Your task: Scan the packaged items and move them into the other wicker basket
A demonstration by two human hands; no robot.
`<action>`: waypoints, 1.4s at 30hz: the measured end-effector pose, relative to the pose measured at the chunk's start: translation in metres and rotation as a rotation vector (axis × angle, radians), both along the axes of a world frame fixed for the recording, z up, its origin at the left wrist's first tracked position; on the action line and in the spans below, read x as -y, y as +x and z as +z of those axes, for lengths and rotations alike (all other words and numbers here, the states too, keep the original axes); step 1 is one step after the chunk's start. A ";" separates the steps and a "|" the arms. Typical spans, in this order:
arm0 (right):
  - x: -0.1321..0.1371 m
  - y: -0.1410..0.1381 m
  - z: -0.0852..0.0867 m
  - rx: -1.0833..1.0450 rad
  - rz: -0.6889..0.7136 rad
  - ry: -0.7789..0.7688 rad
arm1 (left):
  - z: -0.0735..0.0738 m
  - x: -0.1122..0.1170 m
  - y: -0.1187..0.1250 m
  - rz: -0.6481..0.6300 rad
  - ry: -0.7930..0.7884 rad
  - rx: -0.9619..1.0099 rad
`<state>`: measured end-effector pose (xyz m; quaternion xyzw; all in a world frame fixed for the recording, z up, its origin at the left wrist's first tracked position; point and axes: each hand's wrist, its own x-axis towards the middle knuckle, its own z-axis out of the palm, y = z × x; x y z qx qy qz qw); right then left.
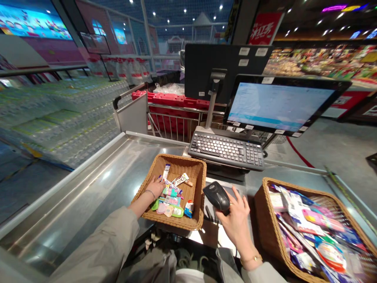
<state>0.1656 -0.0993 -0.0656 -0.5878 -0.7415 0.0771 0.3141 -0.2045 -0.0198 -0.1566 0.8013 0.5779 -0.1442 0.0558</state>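
My left hand (154,187) reaches into a brown woven basket (198,196), fingers stretched out over small packaged goods. Under and beside the fingertips are a slim purple-and-white packet (172,184) and a turquoise-capped item (170,192). A white Dove bar (180,179) rests toward the back, and a blue-and-orange packet (189,208) lies at the front right. To the right of this basket, my right hand (235,218) holds a black barcode scanner (217,195). Its thumb and fingers are around the scanner, partly hidden behind it.
A second woven basket (266,214), full of packaged goods, stands at the right on the metal counter (118,173). Behind are a black keyboard (226,148), a lit screen (277,104) and a monitor's back (200,70). A metal trolley (172,120) is beyond the counter; stacked bottles (59,118) are left.
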 end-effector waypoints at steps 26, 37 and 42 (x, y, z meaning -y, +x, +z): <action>0.009 0.026 0.005 0.008 -0.098 0.148 | 0.091 0.007 0.089 -0.186 0.733 0.239; 0.016 0.034 0.018 -0.021 -0.174 0.310 | 0.122 0.008 0.143 -0.228 0.871 0.273; 0.021 0.035 0.025 -0.005 -0.170 0.355 | 0.130 0.006 0.163 -0.252 0.886 0.312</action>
